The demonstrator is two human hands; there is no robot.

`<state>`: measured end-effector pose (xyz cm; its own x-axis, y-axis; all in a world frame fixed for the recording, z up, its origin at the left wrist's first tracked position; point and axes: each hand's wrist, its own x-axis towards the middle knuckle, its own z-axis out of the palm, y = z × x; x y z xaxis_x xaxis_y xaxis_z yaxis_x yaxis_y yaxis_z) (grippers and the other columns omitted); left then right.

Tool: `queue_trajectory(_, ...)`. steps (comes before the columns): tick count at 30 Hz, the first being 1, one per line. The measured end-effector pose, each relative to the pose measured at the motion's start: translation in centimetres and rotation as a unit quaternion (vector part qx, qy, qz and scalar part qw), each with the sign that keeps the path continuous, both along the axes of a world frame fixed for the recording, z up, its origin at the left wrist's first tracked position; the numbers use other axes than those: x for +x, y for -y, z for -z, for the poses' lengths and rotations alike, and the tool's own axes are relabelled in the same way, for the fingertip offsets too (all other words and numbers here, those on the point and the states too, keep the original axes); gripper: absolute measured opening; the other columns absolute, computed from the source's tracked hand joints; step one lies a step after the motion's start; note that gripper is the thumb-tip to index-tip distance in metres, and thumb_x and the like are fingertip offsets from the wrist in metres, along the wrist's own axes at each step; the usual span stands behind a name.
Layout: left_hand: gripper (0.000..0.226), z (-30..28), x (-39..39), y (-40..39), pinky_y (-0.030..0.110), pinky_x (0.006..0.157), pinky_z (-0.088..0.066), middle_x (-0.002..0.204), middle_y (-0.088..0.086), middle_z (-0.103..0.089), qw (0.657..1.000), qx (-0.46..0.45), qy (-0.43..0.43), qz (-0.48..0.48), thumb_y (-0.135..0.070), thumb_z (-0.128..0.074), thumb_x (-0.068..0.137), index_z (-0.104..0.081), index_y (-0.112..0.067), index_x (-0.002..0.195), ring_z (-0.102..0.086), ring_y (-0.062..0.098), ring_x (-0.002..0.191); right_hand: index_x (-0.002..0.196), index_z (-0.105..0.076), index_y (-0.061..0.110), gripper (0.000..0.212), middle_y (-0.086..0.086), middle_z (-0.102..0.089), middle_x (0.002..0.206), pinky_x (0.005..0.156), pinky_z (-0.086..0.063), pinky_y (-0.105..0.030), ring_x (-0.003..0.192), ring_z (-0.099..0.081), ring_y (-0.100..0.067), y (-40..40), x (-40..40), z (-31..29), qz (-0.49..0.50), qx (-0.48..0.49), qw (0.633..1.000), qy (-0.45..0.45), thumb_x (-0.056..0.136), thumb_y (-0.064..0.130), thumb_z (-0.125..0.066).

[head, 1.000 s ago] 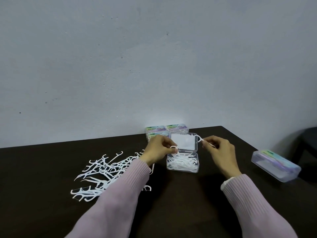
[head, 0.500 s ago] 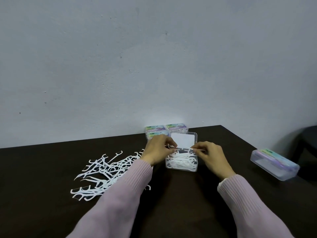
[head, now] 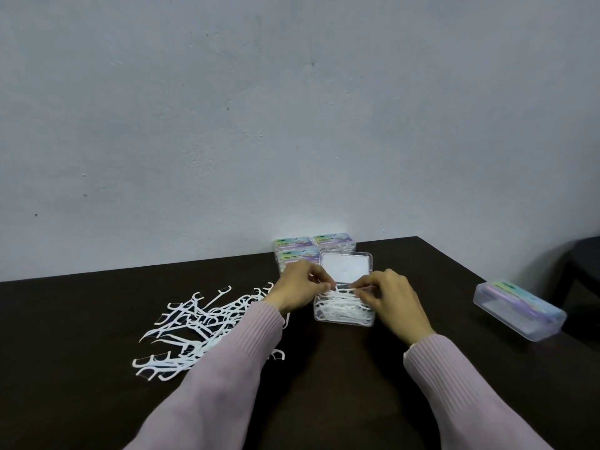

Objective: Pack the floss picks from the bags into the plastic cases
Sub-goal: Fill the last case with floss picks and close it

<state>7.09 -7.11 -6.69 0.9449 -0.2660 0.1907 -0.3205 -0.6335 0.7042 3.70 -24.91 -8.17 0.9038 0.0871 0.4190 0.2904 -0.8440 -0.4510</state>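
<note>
hands dropped together onto the case (head: 344, 306) | left hand (head: 300, 287) and right hand (head: 388, 295) pinch one pick (head: 352, 289), laying it in | pile (head: 201, 326) near the table's (head: 341, 384) left edge still waits

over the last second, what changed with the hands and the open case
Both hands came together and down: the right hand, which held a floss pick raised beside the lid, and the left hand now pinch picks low over the fill of the open case. Nothing was let go that I can see. The loose pile of floss picks, the closed cases by the wall and the case on the right stayed put.
</note>
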Motion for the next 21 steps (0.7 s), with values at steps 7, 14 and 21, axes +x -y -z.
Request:
queue_trajectory(7, 0.016, -0.1, -0.1, 0.0, 0.025, 0.086, -0.048, 0.100, 0.002, -0.070, 1.000, -0.005, -0.001, 0.003, -0.017, -0.062, 0.089, -0.072, -0.010, 0.100, -0.062, 0.013, 0.094, 0.112, -0.067, 0.018, 0.024, 0.001, -0.060, 0.106, 0.073, -0.040, -0.010, 0.090, -0.051, -0.003, -0.2, 0.6, 0.3, -0.067, 0.040, 0.997, 0.012, 0.089, 0.014, -0.059)
queue_trajectory(14, 0.017, -0.1, -0.2, 0.0, 0.023, 0.083, -0.050, 0.096, -0.002, -0.070, 1.000, -0.014, -0.022, 0.015, -0.022, -0.073, 0.080, -0.072, -0.014, 0.096, -0.064, 0.013, 0.092, 0.097, -0.066, 0.027, 0.019, 0.007, -0.060, 0.094, 0.072, -0.040, -0.016, 0.083, -0.053, -0.004, 0.7, 0.0, -0.5, -0.067, 0.046, 0.996, -0.019, 0.083, 0.014, -0.063)
queue_trajectory(21, 0.018, 0.0, -0.4, 0.0, 0.012, 0.069, -0.044, 0.094, -0.004, -0.067, 1.000, -0.010, -0.009, 0.016, -0.011, -0.075, 0.078, -0.072, -0.015, 0.095, -0.061, 0.009, 0.085, 0.086, -0.067, 0.030, 0.016, 0.010, -0.060, 0.088, 0.070, -0.040, -0.016, 0.079, -0.053, -0.004, 1.0, -0.3, -0.7, -0.090, 0.030, 0.994, -0.061, 0.082, 0.014, -0.067)
